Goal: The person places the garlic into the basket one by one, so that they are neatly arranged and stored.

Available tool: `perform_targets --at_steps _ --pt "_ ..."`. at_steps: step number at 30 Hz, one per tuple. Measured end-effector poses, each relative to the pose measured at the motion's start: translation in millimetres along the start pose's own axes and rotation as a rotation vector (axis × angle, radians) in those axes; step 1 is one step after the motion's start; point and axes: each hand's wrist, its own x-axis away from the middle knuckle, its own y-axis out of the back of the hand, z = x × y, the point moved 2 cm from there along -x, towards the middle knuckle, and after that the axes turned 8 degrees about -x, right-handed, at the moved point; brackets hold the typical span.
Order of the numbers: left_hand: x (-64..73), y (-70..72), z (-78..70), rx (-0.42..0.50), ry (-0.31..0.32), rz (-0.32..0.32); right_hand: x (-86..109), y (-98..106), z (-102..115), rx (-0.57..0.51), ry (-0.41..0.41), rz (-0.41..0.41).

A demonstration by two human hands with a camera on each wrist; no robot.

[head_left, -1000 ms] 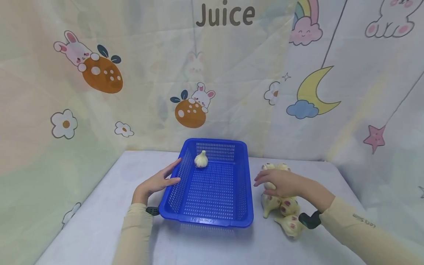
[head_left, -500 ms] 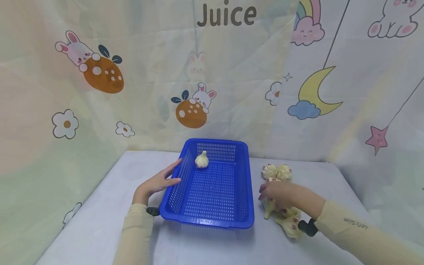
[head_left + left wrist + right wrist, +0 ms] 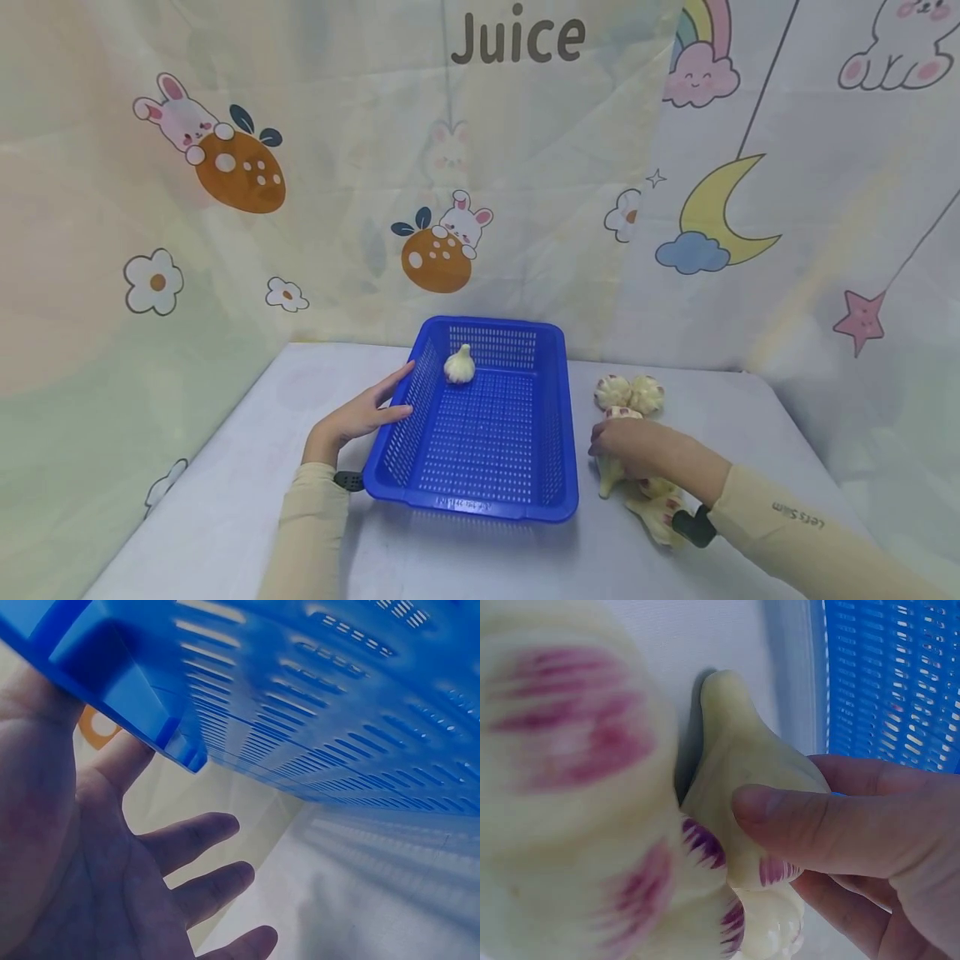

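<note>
A blue plastic basket (image 3: 480, 433) stands mid-table with one garlic bulb (image 3: 459, 365) lying in its far left corner. My left hand (image 3: 360, 415) rests on the basket's left rim with thumb and index finger straight; in the left wrist view the other fingers (image 3: 191, 838) spread below the rim. To the right of the basket, my right hand (image 3: 641, 446) pinches a garlic bulb (image 3: 742, 765) between thumb and fingers, its stem pointing towards me in the head view. The right hand partly covers this bulb and its neighbours in the head view.
Two garlic bulbs (image 3: 628, 394) sit side by side beyond the right hand, with another bulb (image 3: 622, 412) just in front of them. A further bulb (image 3: 660, 517) lies nearer, by the right wrist's dark camera (image 3: 694, 526). A printed cloth (image 3: 525, 250) hangs behind the white table (image 3: 450, 562).
My right hand has come down and nearer from over the farther bulbs, uncovering them, and now pinches a nearer garlic bulb. The left hand has stayed at the basket's rim.
</note>
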Motion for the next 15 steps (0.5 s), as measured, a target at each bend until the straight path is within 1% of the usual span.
perform_targets --at_steps 8,10,12,15 --pt "-0.4 0.3 -0.2 0.008 0.002 0.008 -2.3 -2 -9 -0.08 -0.062 -0.031" --pt "-0.3 0.3 0.3 0.01 0.005 0.009 -3.9 -3 -12 -0.107 -0.09 -0.033" --pt "-0.7 0.1 1.3 0.01 0.009 0.008 -5.5 -4 -15 -0.126 -0.118 -0.046" --pt "-0.9 -0.4 2.1 0.006 -0.005 0.009 -6.8 -5 -19 -0.168 -0.147 -0.078"
